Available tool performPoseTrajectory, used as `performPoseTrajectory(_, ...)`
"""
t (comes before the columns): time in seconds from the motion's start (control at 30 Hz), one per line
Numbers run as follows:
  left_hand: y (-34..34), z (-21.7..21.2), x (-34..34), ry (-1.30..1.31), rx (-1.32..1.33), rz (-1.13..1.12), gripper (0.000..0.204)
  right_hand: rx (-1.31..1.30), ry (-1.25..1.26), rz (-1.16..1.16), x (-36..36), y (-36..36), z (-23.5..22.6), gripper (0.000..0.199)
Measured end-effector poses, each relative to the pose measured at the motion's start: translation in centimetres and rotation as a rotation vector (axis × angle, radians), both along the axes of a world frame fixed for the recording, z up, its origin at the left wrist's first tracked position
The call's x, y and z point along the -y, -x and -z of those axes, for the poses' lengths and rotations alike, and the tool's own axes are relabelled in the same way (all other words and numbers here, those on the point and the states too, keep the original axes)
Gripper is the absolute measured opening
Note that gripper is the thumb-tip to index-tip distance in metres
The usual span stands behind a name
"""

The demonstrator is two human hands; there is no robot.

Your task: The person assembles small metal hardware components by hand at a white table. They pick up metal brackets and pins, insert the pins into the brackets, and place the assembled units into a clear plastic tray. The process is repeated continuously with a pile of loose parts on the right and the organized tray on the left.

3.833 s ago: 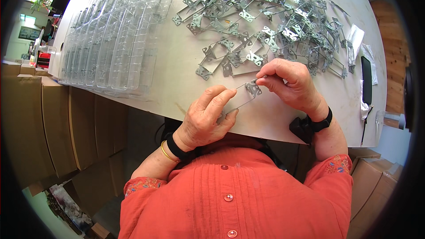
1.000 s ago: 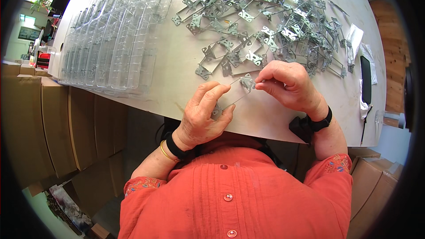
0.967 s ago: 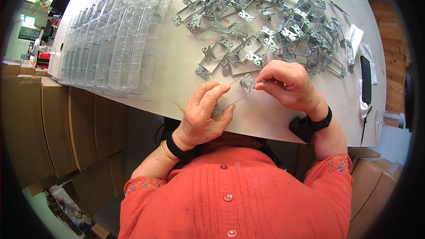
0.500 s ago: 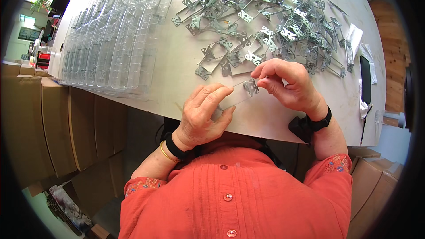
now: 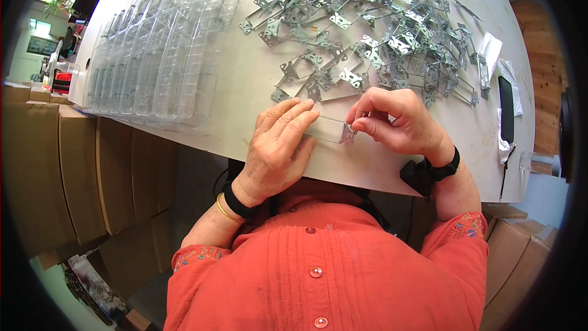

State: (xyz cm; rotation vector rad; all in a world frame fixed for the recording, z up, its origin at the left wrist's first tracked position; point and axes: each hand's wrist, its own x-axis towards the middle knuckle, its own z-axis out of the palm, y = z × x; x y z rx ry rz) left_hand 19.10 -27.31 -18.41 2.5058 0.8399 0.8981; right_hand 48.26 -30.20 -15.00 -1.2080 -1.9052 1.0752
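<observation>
A thin metal bracket, two slim rods with a punched plate (image 5: 347, 133) at one end, spans the gap between my hands near the table's front edge. My right hand (image 5: 397, 121) pinches the plate end between thumb and fingertips. The other end lies under my left hand (image 5: 278, 144), whose fingers are drawn together over it; that end is hidden. Just beyond my hands is a tangled heap of similar metal brackets (image 5: 373, 49).
Clear plastic compartment trays (image 5: 165, 55) with metal parts in them cover the table's left side. At the right lie a black phone-like slab (image 5: 506, 109) and crumpled white wrapping (image 5: 489, 56). Cardboard boxes (image 5: 86, 171) stand below the left edge.
My left hand has shifted slightly up and left, its fingers now flatter and closer together. The bracket's plate end has tilted and dropped a little toward me, with my right fingertips lower on it.
</observation>
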Motion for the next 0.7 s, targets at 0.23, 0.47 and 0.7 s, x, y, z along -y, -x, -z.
performPoseTrajectory(0.23, -0.2, -0.2, 0.9, -0.043, 0.067, -0.121, 0.048, -0.076, 0.085, -0.072, -0.1, 0.2, -0.9, 0.005)
performPoseTrajectory(0.47, -1.3, 0.0, 1.4, -0.004, 0.103, -0.084, 0.040, -0.123, 0.071, -0.094, -0.1, 0.3, 0.3, 0.005)
performPoseTrajectory(0.7, -1.7, -1.2, 1.1, -0.062, 0.050, -0.029, 0.039, -0.073, 0.049, 0.031, 0.1, 0.2, -0.4, 0.006)
